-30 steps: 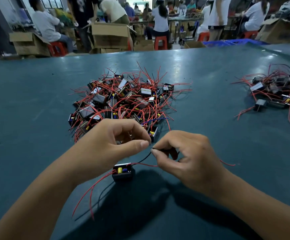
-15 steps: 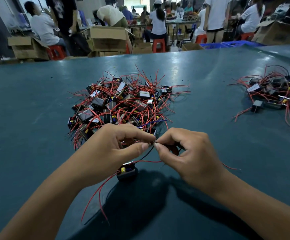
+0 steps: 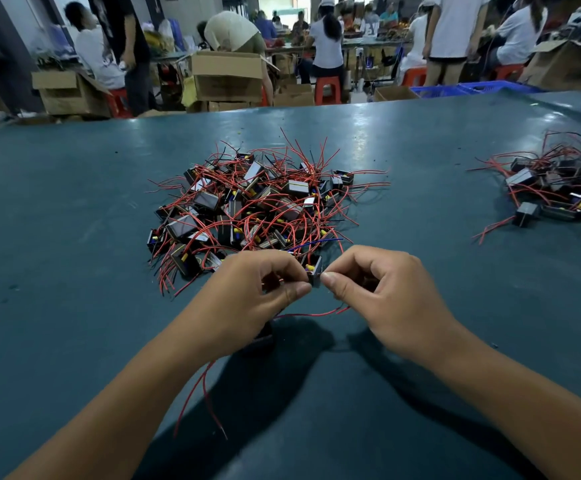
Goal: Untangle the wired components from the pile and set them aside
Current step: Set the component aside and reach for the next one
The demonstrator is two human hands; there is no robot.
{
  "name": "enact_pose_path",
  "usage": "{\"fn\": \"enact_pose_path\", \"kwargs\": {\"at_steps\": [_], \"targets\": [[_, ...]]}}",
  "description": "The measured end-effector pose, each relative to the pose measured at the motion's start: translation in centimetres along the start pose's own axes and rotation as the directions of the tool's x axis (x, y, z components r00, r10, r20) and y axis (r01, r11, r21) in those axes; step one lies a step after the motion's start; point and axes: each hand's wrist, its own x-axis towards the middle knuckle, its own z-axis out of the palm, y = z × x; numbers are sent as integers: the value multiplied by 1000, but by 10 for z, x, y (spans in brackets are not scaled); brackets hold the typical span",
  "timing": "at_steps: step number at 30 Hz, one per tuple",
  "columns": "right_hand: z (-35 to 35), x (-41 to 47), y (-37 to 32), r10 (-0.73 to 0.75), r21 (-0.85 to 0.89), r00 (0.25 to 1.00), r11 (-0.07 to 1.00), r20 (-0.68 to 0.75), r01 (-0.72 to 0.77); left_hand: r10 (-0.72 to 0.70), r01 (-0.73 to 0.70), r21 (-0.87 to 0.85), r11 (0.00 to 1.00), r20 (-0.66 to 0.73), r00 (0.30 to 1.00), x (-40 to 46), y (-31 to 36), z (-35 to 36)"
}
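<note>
Near front edge of pile (image 3: 254,209), on teal table (image 3: 57,202): left hand (image 3: 247,299) and right hand (image 3: 382,292) both pinch wire (image 3: 313,313) of small black component (image 3: 263,336), mostly hidden beneath left hand. Set-aside heap (image 3: 559,188) far right, well apart.

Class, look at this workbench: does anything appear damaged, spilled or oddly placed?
Nothing looks damaged or spilled. The main pile is a knot of red wires, as expected; a smaller pile lies apart on the right. Left hand and right hand pinch wires.
</note>
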Motion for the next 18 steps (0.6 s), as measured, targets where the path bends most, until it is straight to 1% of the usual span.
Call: {"fn": "enact_pose_path", "kwargs": {"at_steps": [4,7,9,10,12,14,16,18], "targets": [[1,4,5,88,-3,995,996,44,-88,14,-5,126,992,-74,997,0,0,-1],[2,8,12,194,45,979,979,70,-197,116,-92,173,981,-135,984,-2,2,3],[1,10,17,236,91,969,966,67,-241,164,-147,161,976,-99,982,-3,2,5],[0,10,19,250,104,966,961,63,-255,155,-143,162,976,-61,986,-4,1,7],[-2,11,21,273,125,960,952,63,-279,101,-96,218,971,-12,995,-5,-1,14],[-5,11,20,281,139,957,947,76,-289,55,-55,283,958,8,998,-4,-4,22],[-11,12,17,258,121,963,956,75,-266,50,-60,326,943,38,998,-3,-3,27],[-22,13,12,152,-13,988,988,20,-151,63,-76,333,940,50,997,-2,-4,28]]}}
